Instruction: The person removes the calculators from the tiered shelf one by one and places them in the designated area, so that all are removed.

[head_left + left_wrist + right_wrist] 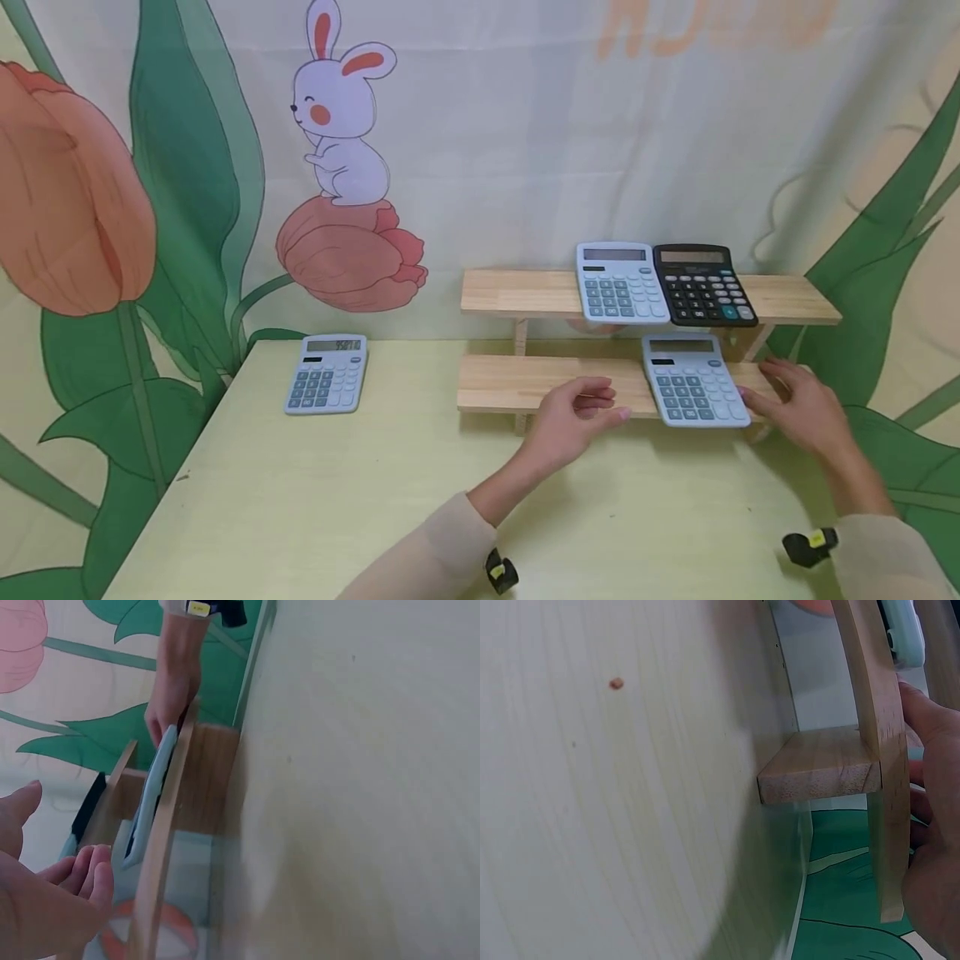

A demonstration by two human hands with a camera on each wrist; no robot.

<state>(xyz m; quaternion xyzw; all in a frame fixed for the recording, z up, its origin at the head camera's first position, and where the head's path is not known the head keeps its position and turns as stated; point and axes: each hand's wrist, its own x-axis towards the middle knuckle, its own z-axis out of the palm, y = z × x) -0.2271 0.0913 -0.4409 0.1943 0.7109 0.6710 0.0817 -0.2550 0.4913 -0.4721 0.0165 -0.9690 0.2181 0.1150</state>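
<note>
On the lower shelf [555, 383] of a two-tier wooden rack lies a light blue calculator [693, 383], its front edge over the shelf's front. My right hand [806, 408] is at the shelf's right end, its thumb tip right at the calculator's right edge; in the right wrist view that thumb [924, 712] is just below the calculator's corner [906, 634]. My left hand [573, 421] is left of the same calculator, fingers loosely bent with nothing between them. From the left wrist, the left fingers [86, 877] show apart from the calculator [150, 799].
The upper shelf [517, 292] bears another light blue calculator [622, 283] and a black calculator [705, 285], side by side. A further light blue calculator [327, 375] with digits on its display lies at the table's back left. A printed curtain [487, 150] hangs behind the table [300, 500].
</note>
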